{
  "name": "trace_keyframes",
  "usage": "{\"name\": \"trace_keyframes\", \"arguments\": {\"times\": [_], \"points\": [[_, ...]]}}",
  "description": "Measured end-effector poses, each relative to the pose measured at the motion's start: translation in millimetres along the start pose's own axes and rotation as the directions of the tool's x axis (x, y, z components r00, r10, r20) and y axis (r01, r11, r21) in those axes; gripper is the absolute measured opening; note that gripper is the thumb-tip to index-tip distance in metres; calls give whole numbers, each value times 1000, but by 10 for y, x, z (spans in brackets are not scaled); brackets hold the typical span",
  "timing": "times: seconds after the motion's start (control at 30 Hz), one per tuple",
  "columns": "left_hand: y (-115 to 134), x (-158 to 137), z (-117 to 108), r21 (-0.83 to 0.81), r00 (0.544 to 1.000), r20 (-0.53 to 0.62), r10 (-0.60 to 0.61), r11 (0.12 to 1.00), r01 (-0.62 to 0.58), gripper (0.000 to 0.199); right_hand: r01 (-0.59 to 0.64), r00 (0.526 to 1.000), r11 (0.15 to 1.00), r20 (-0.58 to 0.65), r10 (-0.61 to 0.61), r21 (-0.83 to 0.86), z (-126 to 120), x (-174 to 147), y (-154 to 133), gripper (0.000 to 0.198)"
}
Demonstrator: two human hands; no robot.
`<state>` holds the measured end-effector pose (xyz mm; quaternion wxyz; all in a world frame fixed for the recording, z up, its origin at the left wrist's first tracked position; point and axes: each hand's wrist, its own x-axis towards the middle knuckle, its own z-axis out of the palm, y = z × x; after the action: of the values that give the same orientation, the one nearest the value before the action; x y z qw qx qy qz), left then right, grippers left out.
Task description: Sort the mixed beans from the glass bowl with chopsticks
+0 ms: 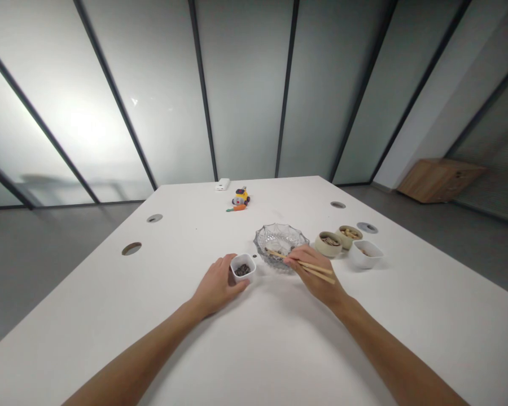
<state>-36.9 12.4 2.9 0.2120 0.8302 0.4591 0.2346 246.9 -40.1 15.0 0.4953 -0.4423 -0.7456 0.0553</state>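
Observation:
My left hand [218,286] is closed around a small white square cup [242,269] that stands on the table with dark bean-like pieces [242,270] inside. Between the fingers of my right hand [315,273] is a pair of wooden chopsticks [317,270], their tips over a clear scalloped glass bowl [281,232]. A few small dark pieces lie in that bowl near the chopstick tips, too small to name. One dark piece [254,256] lies on the table between cup and bowl. My right hand covers part of the bowl's near right rim.
Right of the bowl stand two round cream pots, one with brownish pieces [329,244] and one with yellowish pieces [349,234], plus a white square bowl [366,256]. Farther back are a toy truck [241,197], a toy carrot [237,208] and a white box [222,184]. Round cable holes pierce the white table [195,349].

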Motion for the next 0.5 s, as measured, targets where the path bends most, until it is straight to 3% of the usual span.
{"name": "trace_keyframes", "arguments": {"times": [0.23,0.4,0.5], "points": [[8,3,-7,-94,998,-51,-47,995,42,46,40,998,999,-55,-41,-34,0,7,-19,13],[-1,8,-12,-275,969,-189,-157,956,101,47,182,964,976,-172,-201,-121,27,-2,-214,9],[-28,14,-4,-350,947,-245,-207,930,113,52,316,939,938,-93,-331,-144,128,-56,-373,7]]}}
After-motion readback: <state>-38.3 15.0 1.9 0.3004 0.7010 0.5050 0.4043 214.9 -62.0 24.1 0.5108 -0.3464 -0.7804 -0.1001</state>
